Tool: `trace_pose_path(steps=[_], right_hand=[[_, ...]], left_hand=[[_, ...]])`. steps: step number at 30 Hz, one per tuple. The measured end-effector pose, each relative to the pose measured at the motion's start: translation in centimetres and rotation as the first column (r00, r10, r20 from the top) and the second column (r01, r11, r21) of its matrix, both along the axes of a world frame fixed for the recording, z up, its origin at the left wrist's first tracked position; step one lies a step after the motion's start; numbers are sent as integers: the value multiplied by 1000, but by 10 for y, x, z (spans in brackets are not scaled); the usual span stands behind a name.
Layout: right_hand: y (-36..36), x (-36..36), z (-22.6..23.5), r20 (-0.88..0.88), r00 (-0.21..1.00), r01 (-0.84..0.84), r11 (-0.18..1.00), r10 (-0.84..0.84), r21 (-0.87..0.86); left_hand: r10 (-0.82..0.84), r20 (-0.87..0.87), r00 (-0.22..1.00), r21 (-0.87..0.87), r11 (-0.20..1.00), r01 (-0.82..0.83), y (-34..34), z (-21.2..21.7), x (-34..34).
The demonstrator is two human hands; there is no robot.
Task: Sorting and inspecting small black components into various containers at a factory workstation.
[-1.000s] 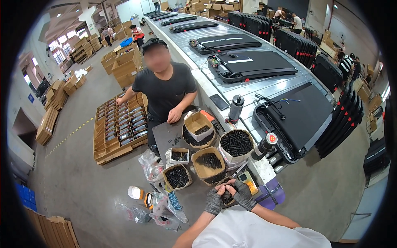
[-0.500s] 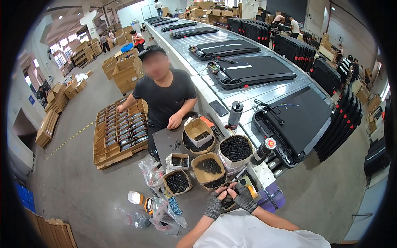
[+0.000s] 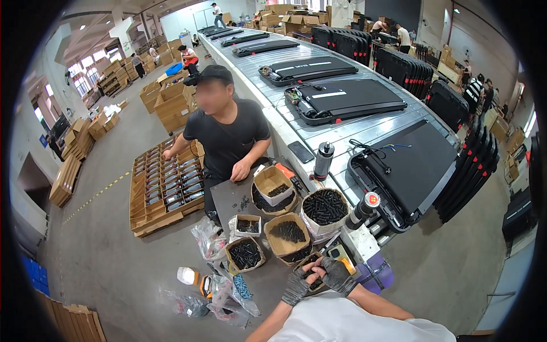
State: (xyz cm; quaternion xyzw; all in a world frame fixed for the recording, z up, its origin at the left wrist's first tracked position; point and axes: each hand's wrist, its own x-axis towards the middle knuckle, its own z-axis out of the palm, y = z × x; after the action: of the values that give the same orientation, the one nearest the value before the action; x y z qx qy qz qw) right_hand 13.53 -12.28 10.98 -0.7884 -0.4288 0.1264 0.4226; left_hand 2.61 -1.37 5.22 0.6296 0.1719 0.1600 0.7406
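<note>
Both of my hands wear grey fingerless gloves and meet over a small box of dark parts (image 3: 315,286) at the table's near edge. My left hand (image 3: 298,283) has its fingers closed, tips turned in toward the other hand. Against it, my right hand (image 3: 336,275) is bent over with fingers pressed together. Whatever is between the fingertips is too small and covered to make out. Just beyond lies an open carton of black screws (image 3: 286,232). A round-topped bin of black bolt-like pieces (image 3: 325,206) stands right of it, and another box of black pieces (image 3: 245,254) sits to the left.
A black cylindrical power tool (image 3: 363,210) stands by the conveyor's edge, with a second cylinder (image 3: 323,161) farther back. Black flat panels (image 3: 407,171) lie along the conveyor (image 3: 273,108). A co-worker (image 3: 228,131) sits across the table, one hand at a divided carton (image 3: 165,188).
My hands stay over the small box; the fingers have shifted, the right hand turning further over. The co-worker's head has turned toward the left.
</note>
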Motion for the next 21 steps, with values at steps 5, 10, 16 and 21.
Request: trace_pose_path(steps=[5,10,16,21], right_hand=[[-1,0,6,-56,976,-214,973,209,-90],[-1,3,-27,-275,955,-90,991,113,96],[2,-4,7,-825,-412,230,920,387,317],[0,-3,-25,-959,-136,216,952,249,217]], left_hand=[[-156,9,988,379,915,141,18,-19,-7],[-18,-31,999,301,953,27,13,0,-5],[126,31,991,298,946,-130,8,6,0],[155,151,976,576,789,-214,11,13,5]])
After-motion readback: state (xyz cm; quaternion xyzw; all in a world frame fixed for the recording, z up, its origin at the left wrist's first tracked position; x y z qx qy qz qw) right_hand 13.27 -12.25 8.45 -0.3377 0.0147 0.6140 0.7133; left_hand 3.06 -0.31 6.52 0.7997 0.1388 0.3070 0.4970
